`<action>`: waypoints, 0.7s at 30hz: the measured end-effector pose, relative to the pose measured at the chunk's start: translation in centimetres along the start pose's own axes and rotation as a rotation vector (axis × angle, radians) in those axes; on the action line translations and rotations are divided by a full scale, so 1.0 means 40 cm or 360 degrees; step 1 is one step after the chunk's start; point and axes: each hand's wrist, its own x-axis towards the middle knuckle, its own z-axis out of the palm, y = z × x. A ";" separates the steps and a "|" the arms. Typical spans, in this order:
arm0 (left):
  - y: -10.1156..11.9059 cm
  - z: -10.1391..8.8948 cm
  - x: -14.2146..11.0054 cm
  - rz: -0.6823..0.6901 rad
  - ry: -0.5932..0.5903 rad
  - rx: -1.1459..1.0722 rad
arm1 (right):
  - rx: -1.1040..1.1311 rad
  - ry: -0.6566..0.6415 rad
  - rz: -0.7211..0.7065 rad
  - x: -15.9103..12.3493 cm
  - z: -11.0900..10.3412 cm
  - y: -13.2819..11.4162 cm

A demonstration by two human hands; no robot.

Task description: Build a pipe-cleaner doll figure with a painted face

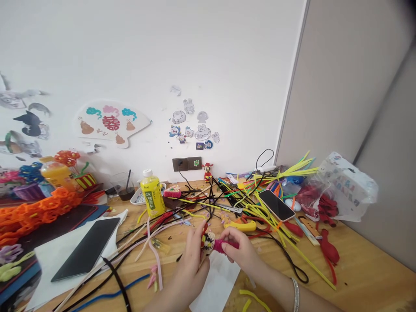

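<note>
A small pipe-cleaner doll with a pale round head and red trim sits between my hands, just above the wooden table. My left hand grips the doll from the left, with its fingers around the red part. My right hand pinches a fuzzy magenta pipe cleaner that sticks out from the doll's right side. Several loose pipe cleaners lie on the table to the left of my hands.
Behind my hands lie scissors, a yellow-handled tool and a heap of yellow and black pipe cleaners. A phone, a tablet, a yellow drink bottle and orange pipe-cleaner chains stand around them.
</note>
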 end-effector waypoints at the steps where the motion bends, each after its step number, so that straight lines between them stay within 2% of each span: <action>1: 0.001 -0.001 0.000 -0.0004 -0.0004 -0.0005 | -0.0008 0.0004 -0.0004 0.000 0.001 -0.001; 21: 0.016 -0.004 -0.002 -0.0033 -0.0010 0.0029 | -0.0059 0.0076 -0.0001 -0.004 0.009 -0.011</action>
